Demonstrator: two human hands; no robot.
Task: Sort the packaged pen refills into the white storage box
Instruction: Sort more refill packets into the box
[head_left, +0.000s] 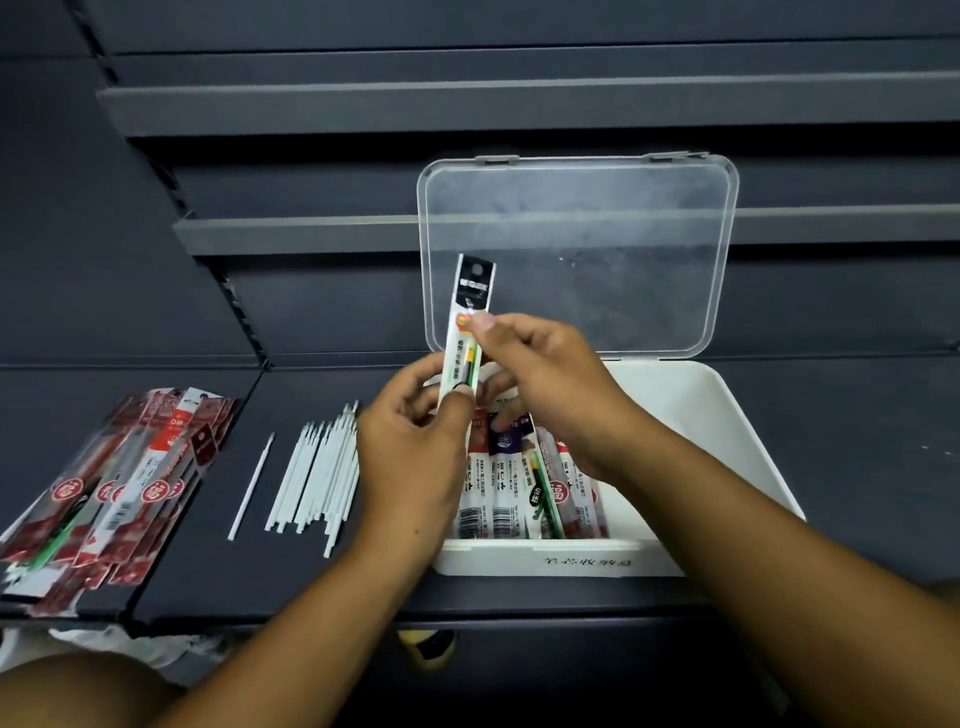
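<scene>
Left grip (415, 441) pinches the foot of a near-upright refill packet (470, 291) — right grip (540, 374) pinches its middle — open white box (717, 415) just beneath them.

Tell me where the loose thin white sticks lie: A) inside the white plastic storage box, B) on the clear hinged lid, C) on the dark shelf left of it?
C: the loose thin white sticks lie on the dark shelf, left of the white plastic storage box and outside it.
</scene>
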